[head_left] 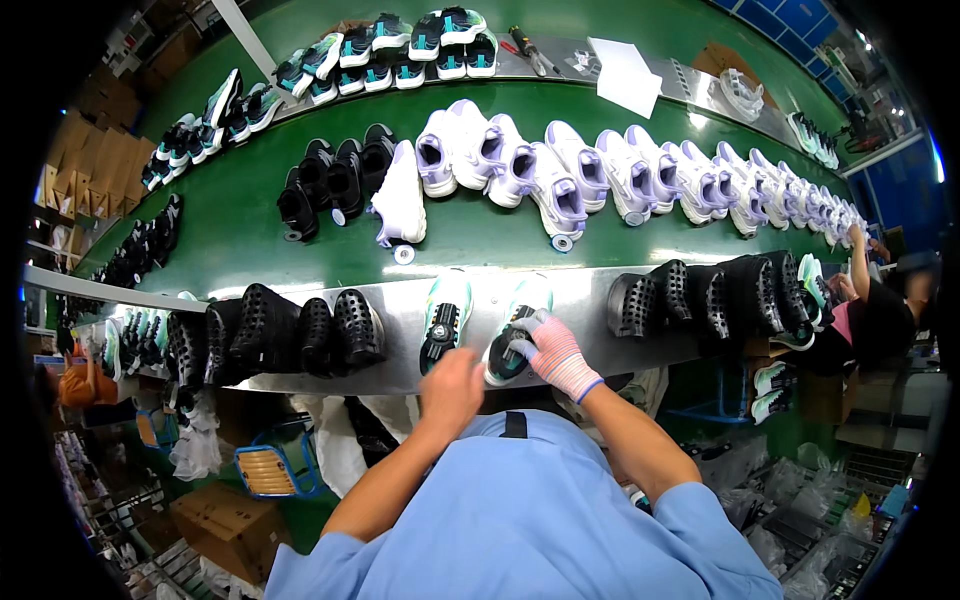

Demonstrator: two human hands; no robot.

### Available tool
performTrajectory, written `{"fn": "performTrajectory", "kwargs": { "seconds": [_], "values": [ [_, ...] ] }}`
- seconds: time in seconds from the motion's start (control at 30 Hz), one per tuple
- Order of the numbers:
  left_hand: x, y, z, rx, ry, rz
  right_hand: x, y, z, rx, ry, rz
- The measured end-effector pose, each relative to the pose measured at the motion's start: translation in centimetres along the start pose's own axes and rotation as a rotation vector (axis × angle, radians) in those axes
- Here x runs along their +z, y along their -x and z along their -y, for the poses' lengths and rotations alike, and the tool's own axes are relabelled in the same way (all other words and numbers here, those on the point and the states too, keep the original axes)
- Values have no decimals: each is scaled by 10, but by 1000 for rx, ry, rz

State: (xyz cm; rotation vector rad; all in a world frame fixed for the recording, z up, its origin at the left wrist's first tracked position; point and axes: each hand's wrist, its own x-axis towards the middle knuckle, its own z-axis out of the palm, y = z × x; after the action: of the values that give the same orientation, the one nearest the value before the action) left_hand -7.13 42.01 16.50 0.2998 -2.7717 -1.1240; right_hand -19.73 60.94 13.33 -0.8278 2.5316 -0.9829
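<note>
Green conveyor belt carries lilac shoes. On the metal desk, two mint sneakers: gloved right hand clamps right sneaker; bare left hand, loosely curled, just beside left sneaker, contact unclear.

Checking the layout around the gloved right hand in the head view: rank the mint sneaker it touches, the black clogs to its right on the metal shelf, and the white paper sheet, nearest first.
From the right hand:
1. Mint sneaker, under the fingers on the metal shelf.
2. Black clogs, further right along that shelf.
3. White paper sheet, on the far ledge beyond the green belt.
</note>
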Motion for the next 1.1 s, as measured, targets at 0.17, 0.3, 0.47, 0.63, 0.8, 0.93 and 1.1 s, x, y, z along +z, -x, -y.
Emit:
{"fn": "performTrajectory", "kwargs": {
  "seconds": [0.17, 0.3, 0.47, 0.63, 0.8, 0.93, 1.1],
  "values": [
    [-33, 24, 19, -12, -287, 61, 9, -16, 26, -86, 132, 101],
    [-9, 21, 36, -89, -227, 165, 18, -23, 38, -95, 106, 6],
    [-26, 48, 32, -31, -26, 90, 3, 17, 50, 111, 371, -24],
    [-7, 33, 55, -328, 243, 58, -1, 48, 100, -20, 449, 218],
    [31, 16, 85, -518, 485, 155, 22, 28, 94, 7, 601, 265],
    [11, 4, 57, -607, 735, 241, 51, 16, 77, 96, 599, 142],
    [-9, -7, 64, -514, 624, 410, 38, 35, 91, 230, 514, 160]
  ]
}}
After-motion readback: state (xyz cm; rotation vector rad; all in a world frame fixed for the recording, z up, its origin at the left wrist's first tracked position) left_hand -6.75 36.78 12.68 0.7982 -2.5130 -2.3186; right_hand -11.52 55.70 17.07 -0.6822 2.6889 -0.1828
